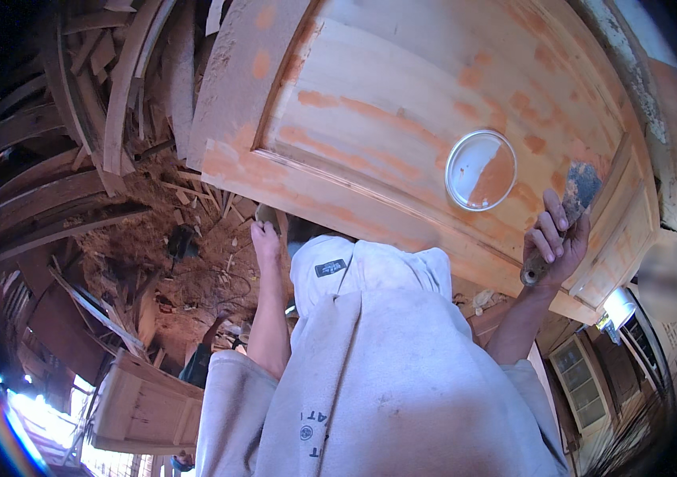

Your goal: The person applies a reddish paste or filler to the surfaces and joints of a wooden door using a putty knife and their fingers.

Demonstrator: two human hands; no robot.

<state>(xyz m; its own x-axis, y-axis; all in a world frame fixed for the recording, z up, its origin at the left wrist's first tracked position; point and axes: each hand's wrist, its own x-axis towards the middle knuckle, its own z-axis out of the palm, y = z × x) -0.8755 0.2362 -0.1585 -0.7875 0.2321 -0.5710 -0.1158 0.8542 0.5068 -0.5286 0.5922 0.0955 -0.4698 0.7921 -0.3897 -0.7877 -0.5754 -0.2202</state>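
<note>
A large wooden panel door (pixel 402 75) lies in front of me, streaked with orange filler along its grain and frame. On it rests a round white lid (pixel 463 167) with orange filler over its right part. My right hand (pixel 555 238), at the door's right side, is closed round the handle of a putty knife (pixel 583 187). The knife's wide, smeared blade points up and away, above the door's surface. Just off the door's near edge, my left hand (pixel 267 241) is closed against a small, flat, pale piece that I cannot make out.
Curved-looking wooden boards (pixel 44 135) pile up at the far left. Sawdust and offcuts cover the floor (pixel 203 278). Another panelled wooden piece (pixel 151 405) stands at lower left, a glazed cabinet door (pixel 581 385) at lower right. A lit lamp (pixel 618 306) is near the door's right corner.
</note>
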